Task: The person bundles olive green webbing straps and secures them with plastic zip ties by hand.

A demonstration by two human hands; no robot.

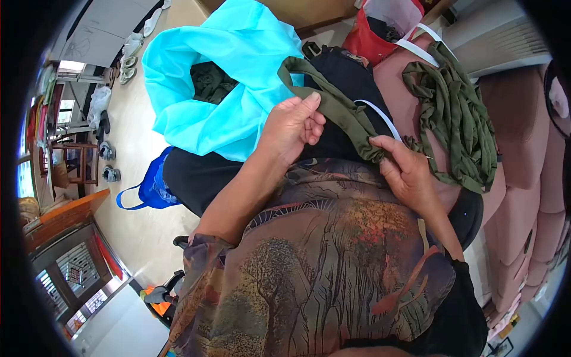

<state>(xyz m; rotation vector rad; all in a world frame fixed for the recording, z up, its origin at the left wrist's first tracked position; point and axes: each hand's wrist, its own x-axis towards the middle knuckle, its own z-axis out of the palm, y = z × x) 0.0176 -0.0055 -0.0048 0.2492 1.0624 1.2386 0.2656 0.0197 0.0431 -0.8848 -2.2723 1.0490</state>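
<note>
A long olive-green fabric strip (346, 122) is stretched over my lap between both hands. My left hand (294, 126) pinches it near its upper left part, thumb on top, and a loop of the strip hangs beyond the fingers. My right hand (405, 169) pinches the lower right end between thumb and fingers, where the cloth is bunched. Left of the strip, a bright turquoise bag (178, 65) lies open with dark green cloth (211, 82) inside. A pile of olive-green strips (458, 128) lies on the pink seat to the right.
A red bag (367, 38) with white handles stands at the top right. Pink sofa cushions (514, 113) line the right side. A blue bag (156, 183) lies on the floor at the left. Farther left are shoes (111, 174) and a wooden chair (80, 157).
</note>
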